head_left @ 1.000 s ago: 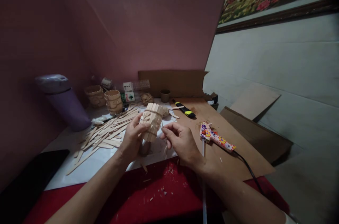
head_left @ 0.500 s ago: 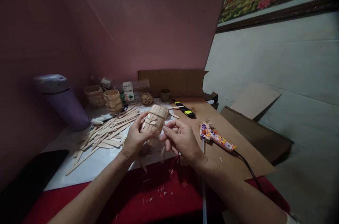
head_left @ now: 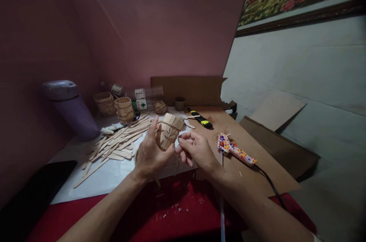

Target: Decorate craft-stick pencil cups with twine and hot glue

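A small cup covered in upright wooden craft sticks point(head_left: 166, 135) is tilted in my left hand point(head_left: 151, 156), whose thumb and fingers wrap its left side and bottom. Twine point(head_left: 172, 125) runs around its upper part, and leaf-like pieces show on its side. My right hand point(head_left: 196, 152) is at the cup's lower right, thumb and forefinger pinched together on the twine, with a loose length hanging faintly beneath. The pinched part itself is mostly hidden. A ball of twine point(head_left: 160, 107) lies behind the cup.
Loose craft sticks point(head_left: 114, 150) are spread on white paper at left. Two finished-looking cups point(head_left: 124, 110) and a purple tumbler point(head_left: 76, 112) stand behind. A utility knife point(head_left: 201, 119) and a corded flowered glue gun point(head_left: 236, 150) lie on cardboard point(head_left: 257, 181) at right.
The cup has turned in my left hand, showing a different part of its side, and my left fingers have shifted upright beside it. My right hand keeps its pinch near the cup.
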`<state>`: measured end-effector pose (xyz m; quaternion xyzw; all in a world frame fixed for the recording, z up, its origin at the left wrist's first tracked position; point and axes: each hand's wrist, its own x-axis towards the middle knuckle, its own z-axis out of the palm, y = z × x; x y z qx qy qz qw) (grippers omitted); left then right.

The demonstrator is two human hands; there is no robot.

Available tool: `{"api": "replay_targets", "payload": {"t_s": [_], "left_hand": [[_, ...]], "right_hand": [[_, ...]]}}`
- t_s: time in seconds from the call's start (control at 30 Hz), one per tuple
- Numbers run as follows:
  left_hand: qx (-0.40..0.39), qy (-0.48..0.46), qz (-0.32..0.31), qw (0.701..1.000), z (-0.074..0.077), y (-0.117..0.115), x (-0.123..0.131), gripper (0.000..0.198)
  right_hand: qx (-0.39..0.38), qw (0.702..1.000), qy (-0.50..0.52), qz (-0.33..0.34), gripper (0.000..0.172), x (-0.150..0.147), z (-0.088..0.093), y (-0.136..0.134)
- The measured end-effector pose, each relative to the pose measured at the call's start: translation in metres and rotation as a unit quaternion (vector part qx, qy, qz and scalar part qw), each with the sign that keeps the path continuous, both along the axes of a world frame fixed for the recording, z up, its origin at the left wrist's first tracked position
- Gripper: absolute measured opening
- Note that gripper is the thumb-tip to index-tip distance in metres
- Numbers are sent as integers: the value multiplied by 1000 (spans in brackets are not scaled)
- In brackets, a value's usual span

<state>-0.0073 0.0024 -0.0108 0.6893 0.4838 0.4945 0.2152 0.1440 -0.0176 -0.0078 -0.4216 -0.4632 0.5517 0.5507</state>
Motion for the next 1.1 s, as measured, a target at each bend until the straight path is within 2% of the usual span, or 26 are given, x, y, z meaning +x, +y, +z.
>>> {"api": "replay_targets", "payload": {"t_s": [0.13, 0.27, 0.53, 0.97, 1.1], "left_hand": [[-30, -39, -3, 999, 3, 2, 0, 96], [-91, -114, -42, 988, 5, 7, -2, 98], [-154, -200, -73, 965, -5, 16, -8, 90], [-253, -326, -148, 899, 0, 11, -3, 76], [-259, -340, -156, 890, 2, 10, -2, 72]], "right_hand": [[2, 1000, -10, 2, 35, 0, 0, 0], [28, 999, -24, -13, 32, -1, 3, -3], [45, 998, -24, -28, 31, 0, 3, -3], [44, 998, 34, 1, 39, 0, 5, -4], [47, 998, 52, 9, 40, 0, 4, -4]]}}
